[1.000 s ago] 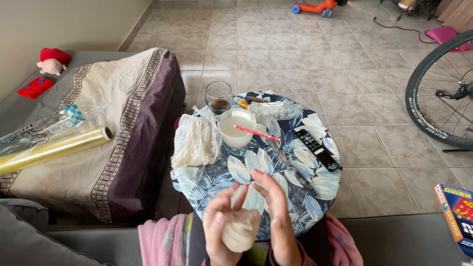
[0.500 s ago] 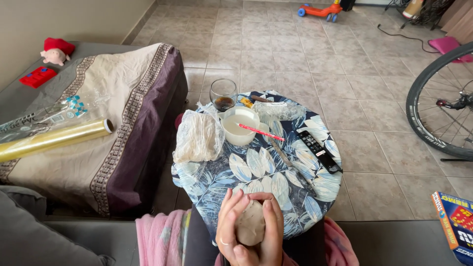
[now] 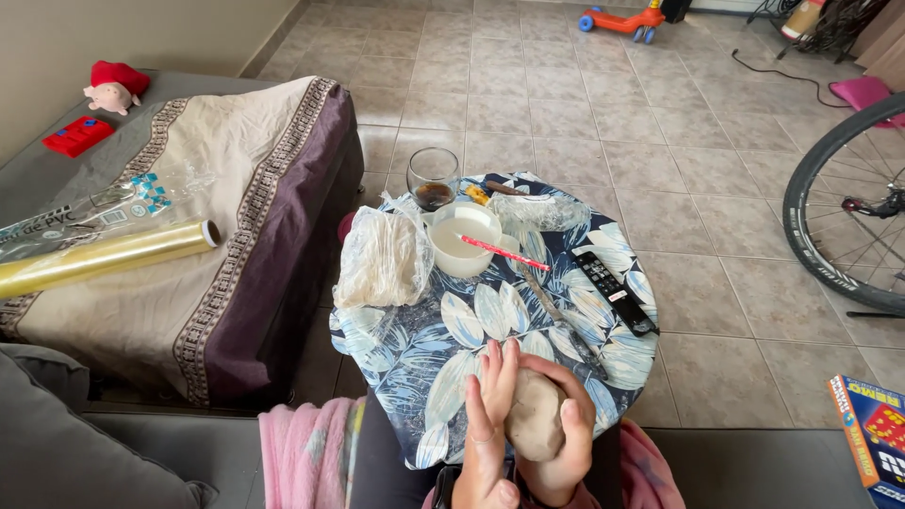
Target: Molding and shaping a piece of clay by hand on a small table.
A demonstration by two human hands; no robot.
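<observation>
We see one lump of clay, pale grey-beige, smooth and egg-shaped, pressed between two bare hands at the near edge of a small round table. The left hand lies flat with its fingers straight against the lump's left side, while the right hand curls around the other side and cups it from below, so both hands are together and clamped on the clay. The table wears one cloth printed with large white and blue leaves on a dark ground. On it we count one white bowl holding a milky liquid, with one thin red stick laid across its rim. Just left of the bowl sits one crinkled clear plastic bag wrapped around a pale, ribbed mass. Behind the bowl stands one round stemless glass with a little dark liquid at the bottom. One long black remote control lies toward the right edge of the table. To the left, a low bed carries one beige cover with a purple patterned border, and on it rests one glossy yellowish roll of cling film. One bicycle wheel with fine spokes stands on the tiled floor at the right, well apart from the table.
</observation>
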